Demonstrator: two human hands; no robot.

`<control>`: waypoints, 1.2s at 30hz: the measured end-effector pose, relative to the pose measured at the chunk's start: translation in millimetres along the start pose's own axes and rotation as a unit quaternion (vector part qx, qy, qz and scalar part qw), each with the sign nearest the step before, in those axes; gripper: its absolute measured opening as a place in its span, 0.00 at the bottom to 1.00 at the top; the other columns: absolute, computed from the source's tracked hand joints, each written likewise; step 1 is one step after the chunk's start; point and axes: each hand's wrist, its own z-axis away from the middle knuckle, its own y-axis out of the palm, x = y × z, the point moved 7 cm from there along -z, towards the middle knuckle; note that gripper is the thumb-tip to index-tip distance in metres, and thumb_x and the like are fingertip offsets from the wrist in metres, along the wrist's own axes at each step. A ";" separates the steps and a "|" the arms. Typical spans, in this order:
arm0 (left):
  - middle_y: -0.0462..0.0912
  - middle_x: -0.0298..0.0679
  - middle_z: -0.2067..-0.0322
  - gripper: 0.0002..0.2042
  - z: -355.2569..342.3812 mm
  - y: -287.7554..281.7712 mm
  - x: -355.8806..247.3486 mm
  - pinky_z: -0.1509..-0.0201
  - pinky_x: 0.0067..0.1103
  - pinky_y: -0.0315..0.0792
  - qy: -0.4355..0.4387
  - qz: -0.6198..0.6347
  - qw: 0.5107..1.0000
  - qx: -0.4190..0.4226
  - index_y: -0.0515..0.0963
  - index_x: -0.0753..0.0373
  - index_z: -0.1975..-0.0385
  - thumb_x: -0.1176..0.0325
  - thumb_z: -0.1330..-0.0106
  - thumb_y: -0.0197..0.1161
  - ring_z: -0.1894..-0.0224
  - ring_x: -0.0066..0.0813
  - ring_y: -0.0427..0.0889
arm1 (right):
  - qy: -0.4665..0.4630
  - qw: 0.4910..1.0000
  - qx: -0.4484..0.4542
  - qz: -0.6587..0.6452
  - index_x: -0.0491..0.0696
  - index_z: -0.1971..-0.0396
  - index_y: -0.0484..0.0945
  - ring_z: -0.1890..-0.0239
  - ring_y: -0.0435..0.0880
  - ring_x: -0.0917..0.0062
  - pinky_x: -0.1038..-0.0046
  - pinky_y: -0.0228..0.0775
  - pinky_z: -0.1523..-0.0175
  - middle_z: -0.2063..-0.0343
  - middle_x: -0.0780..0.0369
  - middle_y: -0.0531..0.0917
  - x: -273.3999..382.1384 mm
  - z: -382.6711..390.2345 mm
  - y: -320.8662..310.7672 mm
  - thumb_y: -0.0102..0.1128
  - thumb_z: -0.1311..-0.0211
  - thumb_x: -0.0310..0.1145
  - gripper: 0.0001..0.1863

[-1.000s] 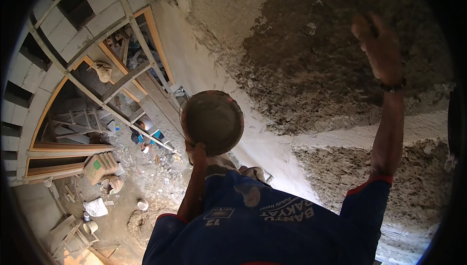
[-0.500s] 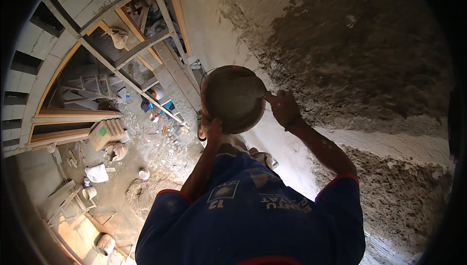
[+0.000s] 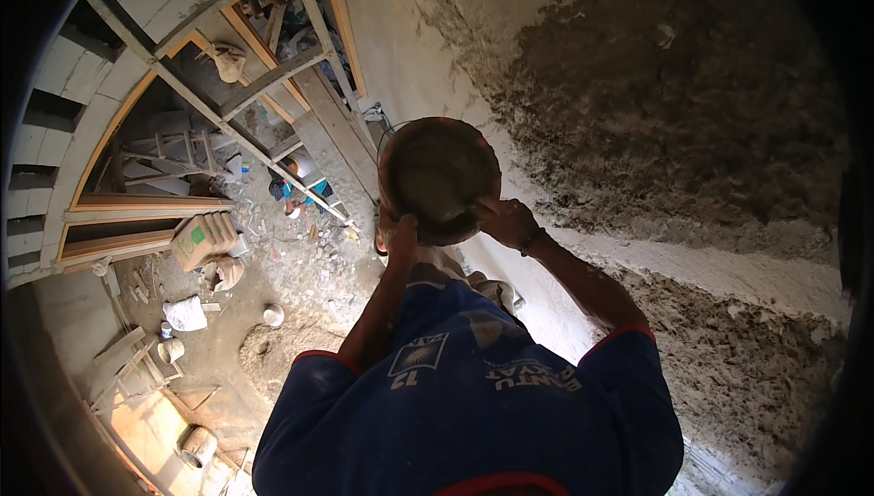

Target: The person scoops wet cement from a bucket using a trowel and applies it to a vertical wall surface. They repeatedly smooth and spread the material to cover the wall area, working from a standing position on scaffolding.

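Observation:
Neither of my own hands is in view. Right below me stands a person in a blue shirt with red trim (image 3: 473, 405), seen from above and behind. That person holds a round, mortar-smeared pan (image 3: 439, 175) over the head. One of their hands (image 3: 401, 234) grips the pan's near rim on the left. The other hand (image 3: 508, 221), with a band at the wrist, grips it on the right. The head is hidden under the pan.
A rough wall with a dark wet plaster patch (image 3: 674, 104) fills the right side. Scaffold poles and planks (image 3: 273, 72) cross at upper left. Far below lie stacked cement bags (image 3: 204, 237), a bucket (image 3: 198, 446), rubble and another person in teal (image 3: 297, 192).
The blue-shirted person's right arm came down from the wall to the pan's rim. Both of their hands now hold the pan, which sits a little to the right of before.

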 end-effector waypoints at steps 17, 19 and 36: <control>0.75 0.42 0.53 0.30 5.9 6.1 -17.1 0.48 0.23 0.68 0.003 0.026 1.000 0.018 0.67 0.67 0.44 0.76 0.55 0.55 0.53 0.32 0.74 | 0.058 0.996 -0.062 -0.010 0.44 0.54 0.73 0.63 0.82 0.68 0.66 0.76 0.61 0.61 0.56 0.81 106.5 95.8 -294.9 0.63 0.42 0.37 0.19; 0.75 0.42 0.53 0.30 2.3 9.5 -18.2 0.48 0.23 0.68 0.010 0.032 0.999 0.022 0.67 0.68 0.45 0.75 0.56 0.55 0.53 0.32 0.74 | 0.105 0.983 -0.083 -0.122 0.44 0.52 0.73 0.64 0.82 0.70 0.68 0.77 0.62 0.61 0.57 0.81 92.2 104.6 -318.0 0.60 0.39 0.39 0.19; 0.75 0.40 0.56 0.28 -0.5 3.1 -1.5 0.51 0.21 0.69 0.000 0.091 0.995 0.027 0.68 0.67 0.47 0.77 0.55 0.55 0.56 0.29 0.74 | -0.033 0.964 -0.175 0.197 0.48 0.54 0.76 0.60 0.81 0.69 0.64 0.76 0.58 0.65 0.55 0.81 72.7 71.5 -231.3 0.58 0.39 0.40 0.16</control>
